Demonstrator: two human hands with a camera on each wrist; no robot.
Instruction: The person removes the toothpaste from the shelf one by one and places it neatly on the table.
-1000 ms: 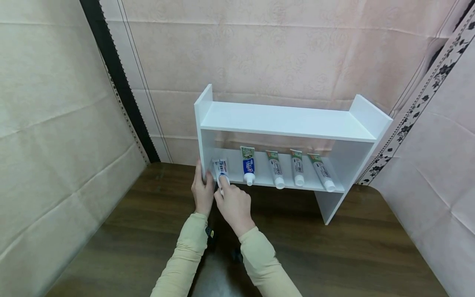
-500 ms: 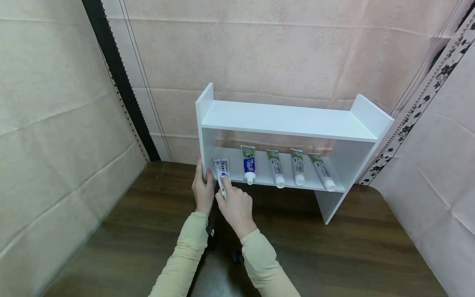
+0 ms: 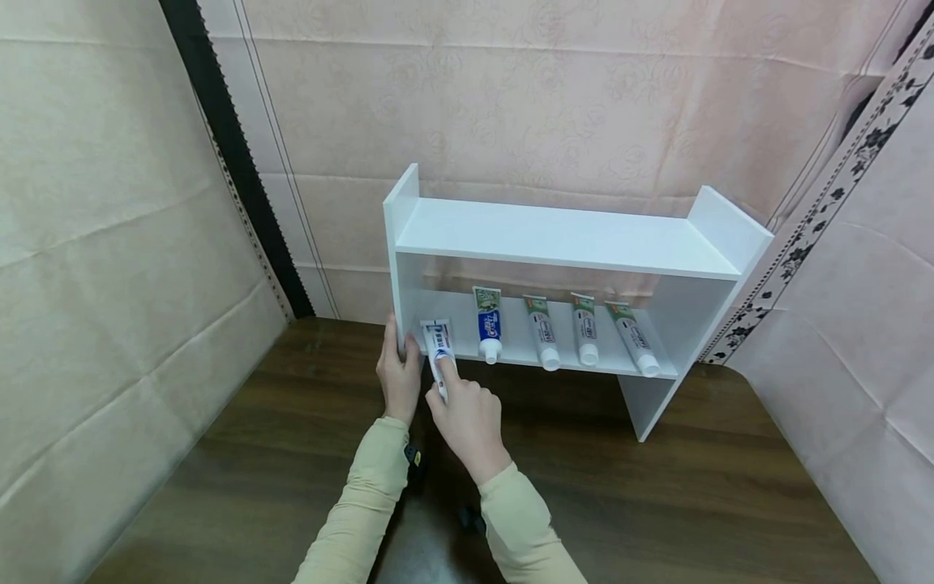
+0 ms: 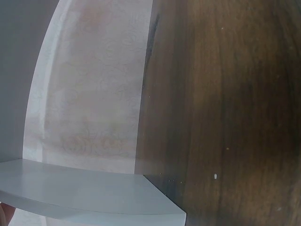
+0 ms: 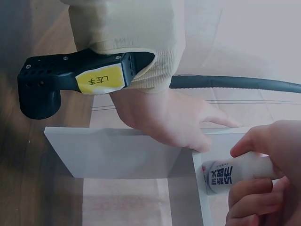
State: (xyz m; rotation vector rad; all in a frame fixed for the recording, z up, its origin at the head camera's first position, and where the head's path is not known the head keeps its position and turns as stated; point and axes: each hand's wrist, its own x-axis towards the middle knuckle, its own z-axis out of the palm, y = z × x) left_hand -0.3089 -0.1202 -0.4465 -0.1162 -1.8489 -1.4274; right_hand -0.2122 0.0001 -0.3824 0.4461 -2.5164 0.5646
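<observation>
My right hand holds a white toothpaste tube with blue lettering, index finger laid along its top. The tube's cap end is toward me, sticking out past the front edge of the lower board at the far left. In the right wrist view, thumb and fingers pinch the toothpaste tube near its white cap. My left hand grips the left side panel of the white shelf, thumb inside and fingers outside. The right wrist view shows that left hand over the panel's edge.
On the lower board lie a blue and green toothpaste tube and several white and green tubes, caps forward. The shelf stands on a brown wooden table, before a pale cloth backdrop.
My right hand has drawn the white toothpaste tube forward, toward me and slightly right, so more of it overhangs the board. The left hand stays on the panel.
</observation>
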